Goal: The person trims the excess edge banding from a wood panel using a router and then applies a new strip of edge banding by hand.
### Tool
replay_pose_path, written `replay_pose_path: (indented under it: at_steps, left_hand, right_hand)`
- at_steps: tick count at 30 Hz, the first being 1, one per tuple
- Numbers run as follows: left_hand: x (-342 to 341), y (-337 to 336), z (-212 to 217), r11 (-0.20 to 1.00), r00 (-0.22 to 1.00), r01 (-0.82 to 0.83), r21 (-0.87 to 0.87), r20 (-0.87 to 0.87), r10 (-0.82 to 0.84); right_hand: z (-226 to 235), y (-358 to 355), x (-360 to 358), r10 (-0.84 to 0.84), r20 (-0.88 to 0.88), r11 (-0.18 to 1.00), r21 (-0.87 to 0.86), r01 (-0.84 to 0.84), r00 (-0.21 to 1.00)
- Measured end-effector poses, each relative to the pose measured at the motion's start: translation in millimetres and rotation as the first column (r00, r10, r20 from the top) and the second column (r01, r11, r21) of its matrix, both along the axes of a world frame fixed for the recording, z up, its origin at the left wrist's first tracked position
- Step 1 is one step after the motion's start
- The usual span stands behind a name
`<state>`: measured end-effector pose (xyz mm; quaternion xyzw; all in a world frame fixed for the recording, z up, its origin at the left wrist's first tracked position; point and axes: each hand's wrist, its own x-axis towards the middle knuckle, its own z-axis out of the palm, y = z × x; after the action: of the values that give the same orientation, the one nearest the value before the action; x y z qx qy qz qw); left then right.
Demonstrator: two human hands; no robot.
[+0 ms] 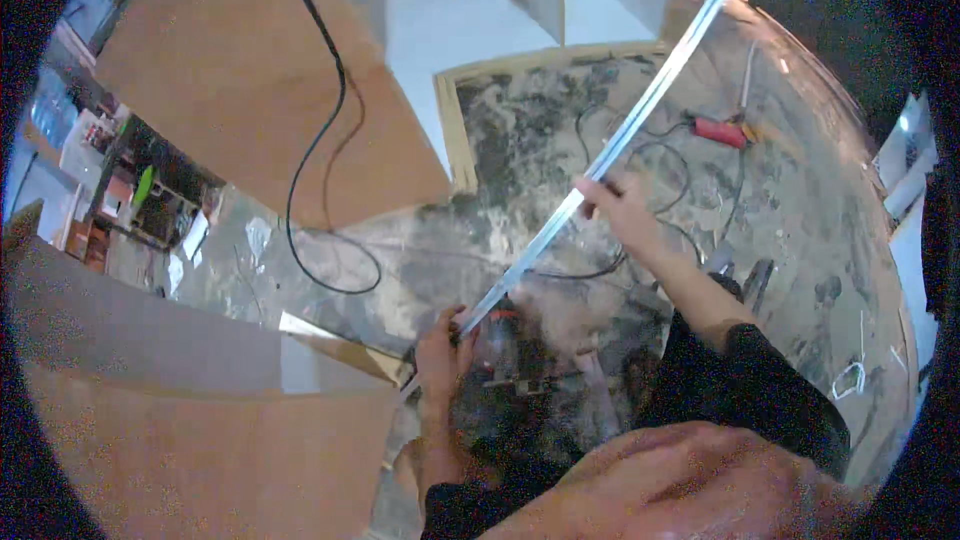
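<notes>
- Long metal strip (640, 110) runs diagonally from the top right down to centre frame, lying low over the dusty concrete floor (800, 220); can't tell whether it rests on the floor along its length.
- Right hand (618, 202) is closed around the strip about midway, steadying it.
- Left hand (440, 352) is clamped at the strip's near end, right against a dark power tool (508, 355) with a reddish body. Looks like a cutter, but blur hides the details.
- Judgement: near end is lined up at the tool, so this reads as a cut being set up or in progress. No offcut visible, so the cut doesn't look finished.
- Black cable (318, 140) loops over the brown board (260, 80) at upper left and back down to the floor. A second thin cable (655, 155) passes under the strip near the right hand: snag risk.
- Red tool (722, 132) lies on the floor beyond the strip, well apart.
- More brown boards (190, 440) sit just left of the left hand, crowding that side.
- White panels (480, 10) at top centre, out of the way.
</notes>
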<state>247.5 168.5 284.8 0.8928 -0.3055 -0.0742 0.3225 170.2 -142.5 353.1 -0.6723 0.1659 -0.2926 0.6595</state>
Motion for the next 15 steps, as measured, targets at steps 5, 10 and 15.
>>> replay_pose_path:
  at_steps: [5,10,15]
  left_hand:
    - [-19,-6,-3,0.998,0.997,-0.047,0.045,-0.058,0.050]
    - [-27,-16,-16,0.987,0.976,0.027,-0.160,0.219,0.008]
    - [-24,-22,-31,0.985,0.936,0.008,-0.172,0.349,0.053]
  right_hand:
    - [-26,13,-13,-0.105,-0.059,0.916,-0.393,0.073,0.993]
    - [-27,31,-5,-0.005,-0.084,0.978,-0.210,-0.013,0.996]
    - [-33,40,9,0.057,0.081,0.997,-0.050,-0.053,0.995]
